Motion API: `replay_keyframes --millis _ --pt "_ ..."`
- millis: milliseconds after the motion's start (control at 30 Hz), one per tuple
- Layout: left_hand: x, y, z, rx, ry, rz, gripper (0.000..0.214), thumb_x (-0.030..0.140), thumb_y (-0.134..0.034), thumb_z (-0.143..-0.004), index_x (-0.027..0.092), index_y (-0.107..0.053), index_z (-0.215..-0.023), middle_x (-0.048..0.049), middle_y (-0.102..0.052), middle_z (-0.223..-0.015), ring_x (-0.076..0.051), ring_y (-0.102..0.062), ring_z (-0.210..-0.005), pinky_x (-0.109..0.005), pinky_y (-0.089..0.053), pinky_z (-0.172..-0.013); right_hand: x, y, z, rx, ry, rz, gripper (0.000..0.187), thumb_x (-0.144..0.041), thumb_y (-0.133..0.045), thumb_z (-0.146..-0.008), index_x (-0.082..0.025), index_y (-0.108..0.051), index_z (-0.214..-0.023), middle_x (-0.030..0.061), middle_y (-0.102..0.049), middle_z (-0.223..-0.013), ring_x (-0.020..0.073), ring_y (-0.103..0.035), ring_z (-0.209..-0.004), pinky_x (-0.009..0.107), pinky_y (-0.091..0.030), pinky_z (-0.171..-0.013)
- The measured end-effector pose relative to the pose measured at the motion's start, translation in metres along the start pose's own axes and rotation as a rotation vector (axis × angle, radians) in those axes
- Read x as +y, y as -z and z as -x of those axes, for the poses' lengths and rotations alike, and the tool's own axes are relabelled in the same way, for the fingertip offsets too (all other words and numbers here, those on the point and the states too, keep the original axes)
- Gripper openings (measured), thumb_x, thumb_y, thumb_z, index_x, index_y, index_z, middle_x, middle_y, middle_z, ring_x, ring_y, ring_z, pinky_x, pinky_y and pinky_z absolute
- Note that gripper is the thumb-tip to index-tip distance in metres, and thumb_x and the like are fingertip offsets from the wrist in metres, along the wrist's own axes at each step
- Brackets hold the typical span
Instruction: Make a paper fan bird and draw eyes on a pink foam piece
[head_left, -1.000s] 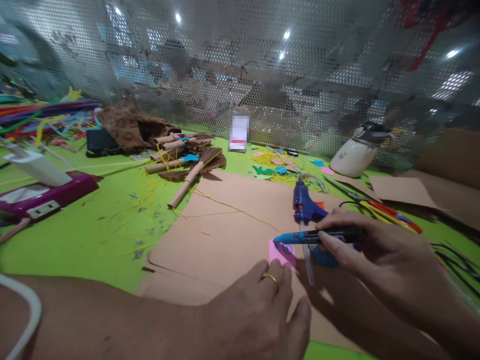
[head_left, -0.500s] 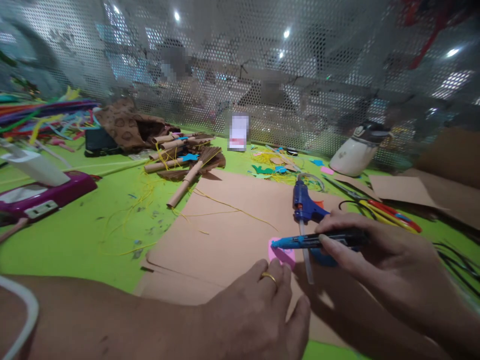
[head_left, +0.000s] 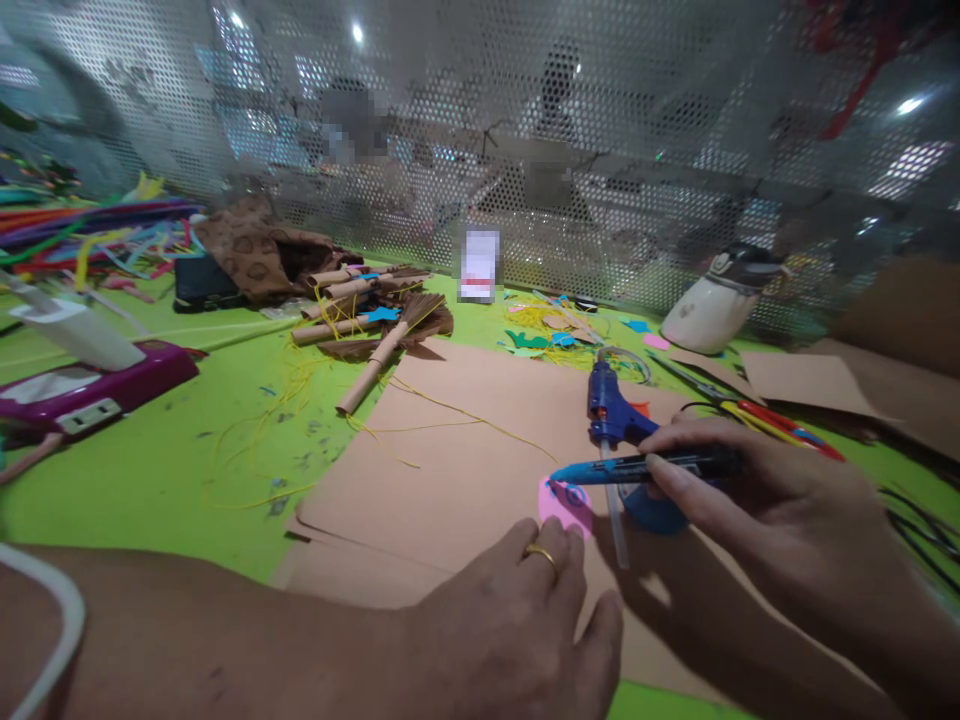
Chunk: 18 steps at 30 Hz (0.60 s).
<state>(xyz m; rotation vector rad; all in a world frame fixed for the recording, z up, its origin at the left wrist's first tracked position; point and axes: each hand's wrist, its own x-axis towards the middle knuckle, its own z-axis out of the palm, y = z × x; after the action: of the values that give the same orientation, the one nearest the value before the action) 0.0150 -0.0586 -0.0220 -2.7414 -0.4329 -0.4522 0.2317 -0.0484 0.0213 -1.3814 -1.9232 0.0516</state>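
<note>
A small pink paper piece (head_left: pixel 559 515) with blue ink lines on it lies on a brown paper sheet (head_left: pixel 450 400). My left hand (head_left: pixel 517 610), a ring on one finger, rests flat with its fingertips on the lower edge of the pink piece. In my right hand (head_left: pixel 780 510) is a blue marker (head_left: pixel 622 470), held sideways with its tip at the upper left of the pink piece. Just behind the marker lies a blue glue gun (head_left: pixel 611 400), its clear glue stick pointing towards me. A blue round object (head_left: pixel 656 512) sits partly hidden under my right hand.
Brown paper rolls with fringed ends (head_left: pixel 379 360) and yellow string lie at the back left. A purple power strip (head_left: pixel 97 390) stands at the left. Scissors (head_left: pixel 787 425) and a white jug-like container (head_left: pixel 712 305) are at the right. A perforated metal screen (head_left: pixel 450 130) borders the back.
The marker tip has shifted slightly right and up on the pink piece, showing more of the blue lines. My left hand stays in place, pressing on the paper.
</note>
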Motion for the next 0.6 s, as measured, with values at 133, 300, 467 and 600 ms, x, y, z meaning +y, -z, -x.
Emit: replay_keyframes --millis 133,300,467,600 --pt "0.0012 0.0009 0.0004 -0.014 0.002 -0.006 0.031 0.018 -0.04 -0.092 0.005 -0.054 -0.116 -0.024 -0.066 -0.107 -0.033 -0.062 -0.103 -0.047 -0.045 -0.09 -0.0038 -0.003 0.001 0.01 -0.027 -0.003 0.012 -0.032 -0.061 -0.081 -0.024 -0.068 -0.087 0.0 -0.074 -0.077 0.0166 -0.069 -0.061 0.025 -0.056 -0.053" --pt "0.0007 0.0026 0.0 -0.008 -0.008 0.001 0.032 0.018 -0.041 -0.091 0.004 -0.054 -0.117 -0.026 -0.065 -0.107 -0.034 -0.062 -0.103 -0.048 -0.045 -0.09 -0.005 -0.0024 0.0009 0.007 -0.01 0.02 0.011 -0.031 -0.061 -0.081 -0.025 -0.067 -0.088 -0.0014 -0.074 -0.077 0.0148 -0.068 -0.06 0.025 -0.054 -0.055" --pt "-0.0008 0.0054 -0.0017 -0.037 -0.014 0.022 0.033 0.02 -0.043 -0.09 0.002 -0.055 -0.115 -0.0266 -0.065 -0.107 -0.035 -0.062 -0.103 -0.048 -0.046 -0.089 -0.006 -0.0008 0.0005 -0.014 0.017 0.03 0.009 -0.03 -0.061 -0.081 -0.025 -0.067 -0.086 -0.0025 -0.074 -0.075 0.0141 -0.067 -0.058 0.024 -0.053 -0.056" --pt "0.0 0.0039 -0.0032 -0.046 -0.003 0.017 0.032 0.019 -0.044 -0.089 0.002 -0.055 -0.115 -0.0268 -0.065 -0.107 -0.034 -0.062 -0.102 -0.049 -0.046 -0.089 -0.0076 -0.0006 0.0017 -0.025 0.033 0.025 0.009 -0.03 -0.061 -0.081 -0.025 -0.067 -0.086 -0.0025 -0.074 -0.076 0.0142 -0.068 -0.058 0.024 -0.054 -0.057"
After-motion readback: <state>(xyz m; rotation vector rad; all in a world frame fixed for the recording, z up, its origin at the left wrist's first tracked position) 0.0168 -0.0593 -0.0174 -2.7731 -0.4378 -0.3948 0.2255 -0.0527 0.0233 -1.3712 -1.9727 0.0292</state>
